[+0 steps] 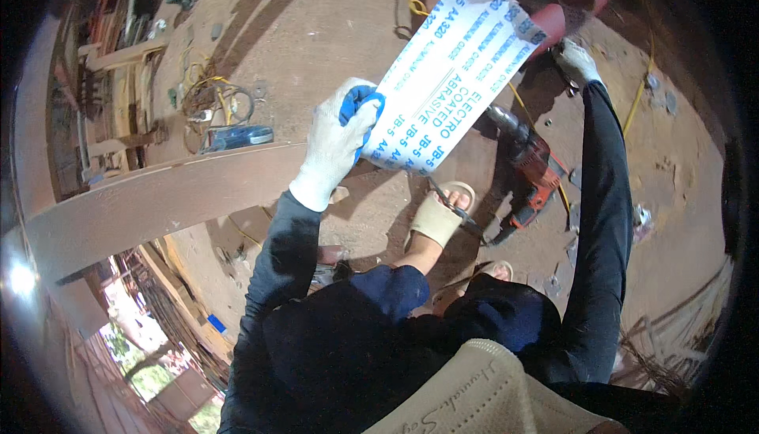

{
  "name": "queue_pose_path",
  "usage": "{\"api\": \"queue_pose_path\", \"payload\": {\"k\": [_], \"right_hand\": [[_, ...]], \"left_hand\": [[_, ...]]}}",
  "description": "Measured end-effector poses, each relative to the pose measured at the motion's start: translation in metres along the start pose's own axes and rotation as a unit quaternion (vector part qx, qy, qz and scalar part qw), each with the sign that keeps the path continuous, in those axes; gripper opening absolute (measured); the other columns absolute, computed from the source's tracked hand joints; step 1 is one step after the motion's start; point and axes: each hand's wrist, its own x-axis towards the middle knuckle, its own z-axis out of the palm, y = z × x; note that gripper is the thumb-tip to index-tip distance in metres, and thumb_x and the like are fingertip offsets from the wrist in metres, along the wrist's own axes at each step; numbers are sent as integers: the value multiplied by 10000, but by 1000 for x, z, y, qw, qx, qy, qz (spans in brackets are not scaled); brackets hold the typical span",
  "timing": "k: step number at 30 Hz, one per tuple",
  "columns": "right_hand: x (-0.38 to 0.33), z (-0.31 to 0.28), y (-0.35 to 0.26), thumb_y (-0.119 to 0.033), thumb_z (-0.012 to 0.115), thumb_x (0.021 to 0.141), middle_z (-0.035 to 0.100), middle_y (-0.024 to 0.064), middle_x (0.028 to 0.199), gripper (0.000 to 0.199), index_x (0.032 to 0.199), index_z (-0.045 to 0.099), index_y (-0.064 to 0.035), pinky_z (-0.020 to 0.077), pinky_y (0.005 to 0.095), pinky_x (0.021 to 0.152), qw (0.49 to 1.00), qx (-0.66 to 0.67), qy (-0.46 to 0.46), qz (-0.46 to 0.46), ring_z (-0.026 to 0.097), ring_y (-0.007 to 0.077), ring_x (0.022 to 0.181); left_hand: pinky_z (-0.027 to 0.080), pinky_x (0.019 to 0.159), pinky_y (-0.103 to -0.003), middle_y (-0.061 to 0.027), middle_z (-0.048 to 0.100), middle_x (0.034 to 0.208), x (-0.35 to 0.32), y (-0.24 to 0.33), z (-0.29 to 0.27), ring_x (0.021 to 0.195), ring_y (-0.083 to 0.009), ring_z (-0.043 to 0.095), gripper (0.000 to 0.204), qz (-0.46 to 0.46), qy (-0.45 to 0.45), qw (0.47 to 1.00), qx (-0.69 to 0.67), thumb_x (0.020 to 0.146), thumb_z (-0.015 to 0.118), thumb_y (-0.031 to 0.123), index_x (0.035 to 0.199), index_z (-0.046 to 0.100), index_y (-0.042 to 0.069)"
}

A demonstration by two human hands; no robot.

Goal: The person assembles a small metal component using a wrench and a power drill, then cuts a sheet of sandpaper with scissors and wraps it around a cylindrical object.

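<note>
My left hand [338, 137], in a white glove with blue coating, grips the lower left edge of a sandpaper sheet [451, 78]. The sheet's white back, with blue print, faces up. Beside its upper right end are reddish-brown curved bands [551, 21] that look like more sandpaper; whether they join the sheet is unclear. My right hand [575, 62], gloved in white, is reached out just below those bands. Its fingers are curled, and what they hold is hidden. An orange and black power drill [538, 169] lies on the ground between my arms.
A long wooden beam [174, 201] crosses the left side. Beyond it sit a blue tool [237, 138] and tangled yellow cords [221, 96]. A yellow cable [637, 102] runs along the right. My sandalled foot [439, 217] stands near the drill and its black cord.
</note>
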Motion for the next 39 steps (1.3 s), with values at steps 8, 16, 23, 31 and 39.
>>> {"api": "queue_pose_path", "payload": {"k": [8, 16, 23, 31, 39], "right_hand": [[-315, 33, 67, -357, 583, 900, 625, 98, 827, 360, 1033, 587, -22, 461, 333, 696, 826, 450, 99, 325, 569, 178, 732], [-556, 105, 14, -550, 615, 761, 390, 225, 1379, 878, 1406, 328, -27, 319, 472, 1037, 852, 201, -61, 480, 375, 378, 1272], [-562, 108, -10, -663, 601, 717, 243, 227, 1487, 1050, 1440, 233, 3, 183, 481, 1117, 832, 138, 41, 537, 214, 369, 1384], [-540, 90, 7, -546, 610, 695, 528, 182, 1255, 737, 1197, 539, -12, 339, 467, 974, 863, 140, -3, 486, 485, 321, 1158], [-551, 90, 20, -450, 581, 787, 672, 140, 889, 417, 961, 659, -78, 500, 401, 777, 893, 150, -90, 415, 647, 301, 874]], "left_hand": [[455, 699, -235, -1, 607, 826, 13, 46, 102, 780, -58, 534, 134, 124, -196, 972, 21, 894, 568, 126, 983, 600, 29], [475, 639, -269, -79, 641, 809, -28, 111, 236, 691, -176, 614, 209, 390, -357, 827, 193, 857, 583, 90, 1065, 573, 72], [475, 678, -413, -167, 638, 860, -30, 119, 305, 815, -350, 630, 204, 490, -447, 680, 311, 816, 589, 179, 988, 550, 76], [443, 717, -261, -19, 566, 781, -5, 99, 274, 758, -109, 516, 108, 286, -591, 691, 302, 872, 520, 107, 941, 575, 43], [458, 699, -259, -10, 598, 809, 7, 56, 259, 762, -92, 537, 144, 265, -550, 765, 207, 868, 568, 135, 969, 600, 37]]}}
